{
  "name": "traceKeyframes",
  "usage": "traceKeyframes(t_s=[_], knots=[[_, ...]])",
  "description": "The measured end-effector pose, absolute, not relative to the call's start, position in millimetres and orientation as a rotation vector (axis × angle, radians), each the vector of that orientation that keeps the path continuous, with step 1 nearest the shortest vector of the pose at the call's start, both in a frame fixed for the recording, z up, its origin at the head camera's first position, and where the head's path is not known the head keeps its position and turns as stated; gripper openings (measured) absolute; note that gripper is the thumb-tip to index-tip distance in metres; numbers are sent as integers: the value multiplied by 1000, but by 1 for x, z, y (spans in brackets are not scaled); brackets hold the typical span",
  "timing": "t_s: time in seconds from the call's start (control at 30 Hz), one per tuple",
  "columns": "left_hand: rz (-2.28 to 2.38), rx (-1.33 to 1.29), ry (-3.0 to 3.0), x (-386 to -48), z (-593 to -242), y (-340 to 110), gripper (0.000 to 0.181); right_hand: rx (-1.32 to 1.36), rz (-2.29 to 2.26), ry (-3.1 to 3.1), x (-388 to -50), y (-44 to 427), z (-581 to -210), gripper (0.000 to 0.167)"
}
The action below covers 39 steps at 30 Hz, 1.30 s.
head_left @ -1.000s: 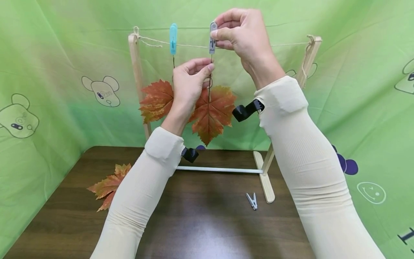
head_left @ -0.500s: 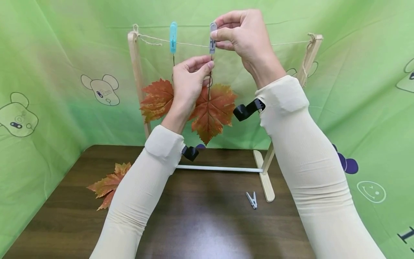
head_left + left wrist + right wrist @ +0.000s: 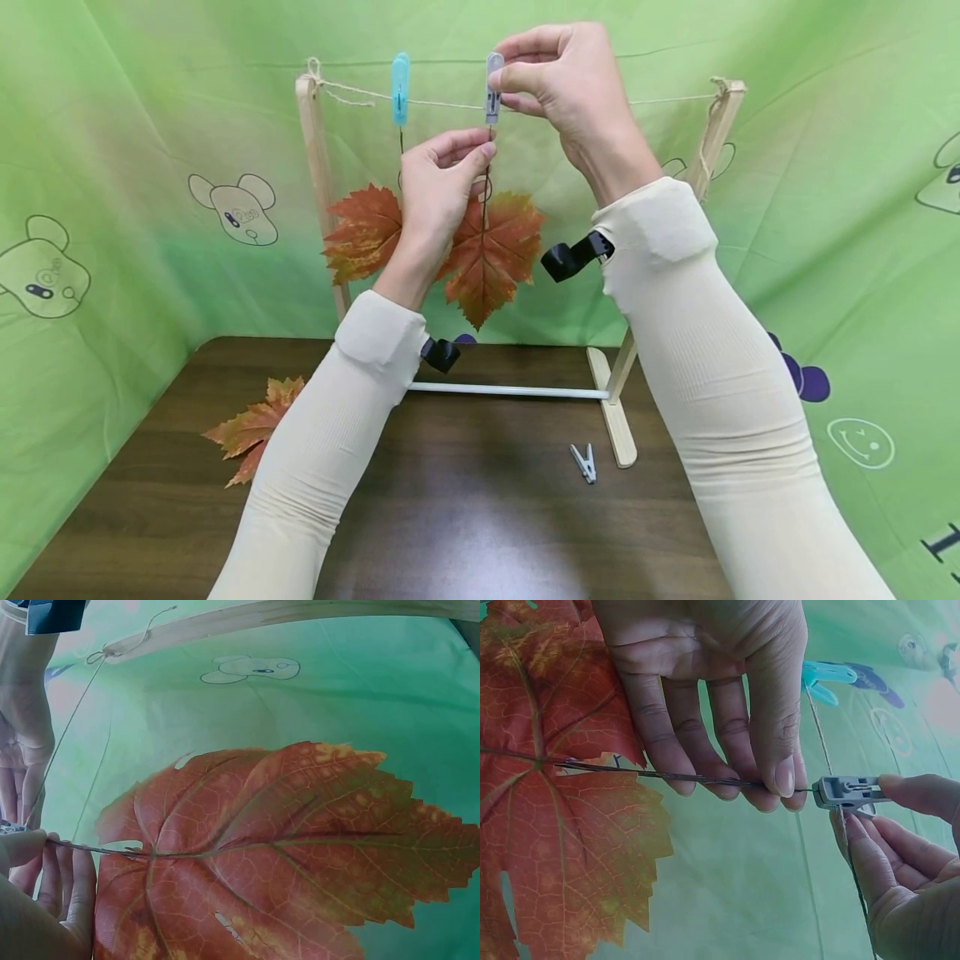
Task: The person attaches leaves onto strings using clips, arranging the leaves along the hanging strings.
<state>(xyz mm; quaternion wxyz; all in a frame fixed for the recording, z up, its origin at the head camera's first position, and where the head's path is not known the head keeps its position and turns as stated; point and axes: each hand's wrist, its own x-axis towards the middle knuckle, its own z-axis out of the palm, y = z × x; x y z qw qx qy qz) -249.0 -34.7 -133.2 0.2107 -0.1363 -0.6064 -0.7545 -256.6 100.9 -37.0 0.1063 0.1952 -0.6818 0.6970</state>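
My right hand (image 3: 566, 87) pinches a grey clothespin (image 3: 492, 90) at the twine line (image 3: 442, 105). Just below it, my left hand (image 3: 442, 187) pinches the thin dark stem (image 3: 705, 778) of an orange-red maple leaf (image 3: 491, 258), which hangs point down. In the right wrist view the stem's tip reaches the jaws of the grey clothespin (image 3: 847, 792), and the twine passes by them. To the left a turquoise clothespin (image 3: 401, 90) sits on the line with a second maple leaf (image 3: 365, 233) hanging under it, partly hidden by my left hand.
A wooden frame with a right post (image 3: 716, 137) and a left post (image 3: 315, 150) carries the line. A white bar (image 3: 510, 390) joins its feet. On the brown table (image 3: 480, 517) lie another grey clothespin (image 3: 584, 464) and a maple leaf (image 3: 251, 429), partly behind my left sleeve.
Both hands keep their places and their holds. The leaf under my left hand has swung very slightly, and its lower tip sits a little higher.
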Motion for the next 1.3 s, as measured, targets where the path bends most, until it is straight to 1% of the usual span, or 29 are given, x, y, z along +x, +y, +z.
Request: traceKeyframes(t_s=[0.37,0.67,0.93,1.3], knots=[[-2048,-400,-1714,-246,-135,-36,17,557,2043,-1944,-252,101,-40,28],[-2042,-436,-1728,-243,-138,-36,18,546,2043,-1849,-245,111,-42,31],[-2022,-455,-1759,-239,-136,-38,20,574,2009,-1786,-232,121,-52,26],[-1978,-461,-1836,-232,-135,-44,21,603,2044,-1706,-217,136,-76,22]])
